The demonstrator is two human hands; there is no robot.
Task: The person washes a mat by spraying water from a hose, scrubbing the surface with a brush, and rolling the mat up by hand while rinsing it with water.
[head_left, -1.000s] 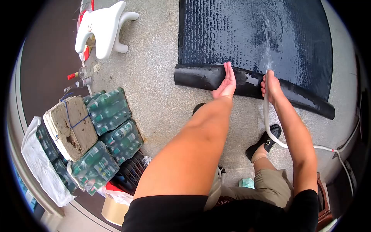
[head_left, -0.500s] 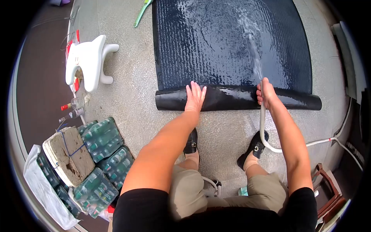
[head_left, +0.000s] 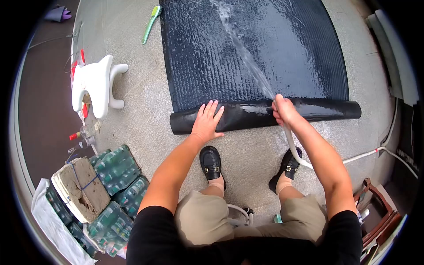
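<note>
A wet black ribbed mat [head_left: 247,53] lies on the floor, its near edge rolled up into a tube [head_left: 247,115]. My left hand [head_left: 206,122] rests with spread fingers on the left part of the roll. In my right hand [head_left: 284,110] is a pale hose [head_left: 290,143], held just above the roll, right of its middle. Water [head_left: 247,57] streams from the hose end toward the upper left and splashes over the mat. The hose runs down past my right shoe and off to the right.
A green brush [head_left: 151,24] lies left of the mat. The white stool [head_left: 98,86] stands at left, above packs of green bottles [head_left: 115,170] and a tied foam block [head_left: 81,190]. At lower right is a brown wooden frame [head_left: 382,205].
The water stream has swung leftward across the mat. My left hand has moved left along the roll with its fingers now spread. The view has shifted, showing both shoes and the brush.
</note>
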